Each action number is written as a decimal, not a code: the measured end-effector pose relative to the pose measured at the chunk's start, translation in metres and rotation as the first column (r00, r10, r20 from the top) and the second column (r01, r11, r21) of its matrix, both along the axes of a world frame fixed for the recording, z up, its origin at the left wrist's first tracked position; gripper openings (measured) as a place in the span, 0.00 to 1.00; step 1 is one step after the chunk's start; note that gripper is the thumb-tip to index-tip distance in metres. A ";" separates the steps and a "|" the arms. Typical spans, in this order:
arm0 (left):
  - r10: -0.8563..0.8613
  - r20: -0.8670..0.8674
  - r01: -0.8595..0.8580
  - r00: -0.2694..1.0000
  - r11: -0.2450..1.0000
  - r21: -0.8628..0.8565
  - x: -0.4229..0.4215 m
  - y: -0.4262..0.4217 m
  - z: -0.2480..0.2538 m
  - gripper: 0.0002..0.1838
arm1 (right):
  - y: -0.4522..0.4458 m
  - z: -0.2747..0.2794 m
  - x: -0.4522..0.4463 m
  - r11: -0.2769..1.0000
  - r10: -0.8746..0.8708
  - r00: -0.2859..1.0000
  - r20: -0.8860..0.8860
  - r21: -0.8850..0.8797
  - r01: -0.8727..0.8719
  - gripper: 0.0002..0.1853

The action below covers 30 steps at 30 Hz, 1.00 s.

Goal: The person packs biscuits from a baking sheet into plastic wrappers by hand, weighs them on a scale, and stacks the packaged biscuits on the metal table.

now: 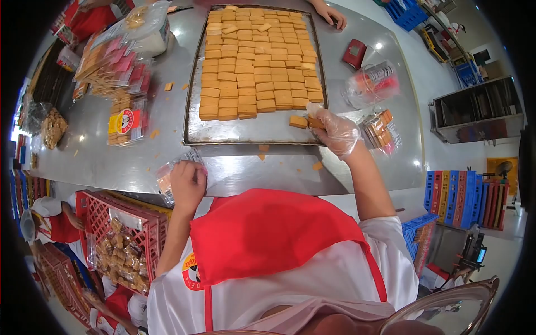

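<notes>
Though gloved, right hand [339,134] on biscuits [316,123]

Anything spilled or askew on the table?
Yes. Crumbs are scattered on the table, left of the tray and below its near edge, looking like spillage. On the tray, a cookie sits skewed atop the far rows, out of line with the neat cookies.
</notes>
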State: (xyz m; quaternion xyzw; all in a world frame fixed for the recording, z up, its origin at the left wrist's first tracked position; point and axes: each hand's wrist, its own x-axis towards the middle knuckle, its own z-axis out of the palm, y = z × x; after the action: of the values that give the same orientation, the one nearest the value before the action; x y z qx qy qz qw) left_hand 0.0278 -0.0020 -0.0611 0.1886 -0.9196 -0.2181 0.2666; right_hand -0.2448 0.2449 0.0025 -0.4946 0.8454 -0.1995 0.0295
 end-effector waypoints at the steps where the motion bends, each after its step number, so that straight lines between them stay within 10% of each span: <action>1: -0.002 0.004 0.002 1.000 1.000 0.002 0.000 0.000 0.000 0.05 | 0.000 0.000 -0.001 1.000 0.014 1.000 -0.005 -0.017 -0.014 0.19; 4: -0.005 -0.007 0.005 1.000 1.000 0.007 0.001 0.000 0.000 0.05 | -0.007 0.015 -0.003 0.945 -0.239 0.965 0.104 0.253 0.207 0.21; 7: 0.001 -0.010 -0.001 1.000 1.000 0.007 0.002 0.000 -0.002 0.05 | -0.017 0.025 0.006 0.966 -0.256 0.926 0.279 0.056 0.251 0.22; 11: 0.000 -0.033 0.001 0.999 1.000 0.029 0.005 -0.001 -0.003 0.05 | -0.031 -0.003 0.011 0.986 0.063 0.995 0.081 -0.161 -0.049 0.20; 23: -0.026 -0.039 0.027 0.999 0.999 0.026 0.003 -0.002 -0.001 0.05 | -0.022 0.009 0.013 0.999 0.026 0.991 0.135 0.017 -0.029 0.29; 30: 0.008 -0.153 0.037 0.988 0.957 0.287 0.015 -0.011 -0.025 0.03 | -0.027 -0.007 0.016 0.970 -0.039 0.989 0.141 -0.231 0.071 0.23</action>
State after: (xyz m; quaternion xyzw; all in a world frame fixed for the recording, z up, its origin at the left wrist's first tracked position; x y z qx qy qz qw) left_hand 0.0430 -0.0133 -0.0857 0.2014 -0.8562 -0.3659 0.3042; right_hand -0.2288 0.2179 -0.0047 -0.4562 0.8253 -0.3322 0.0223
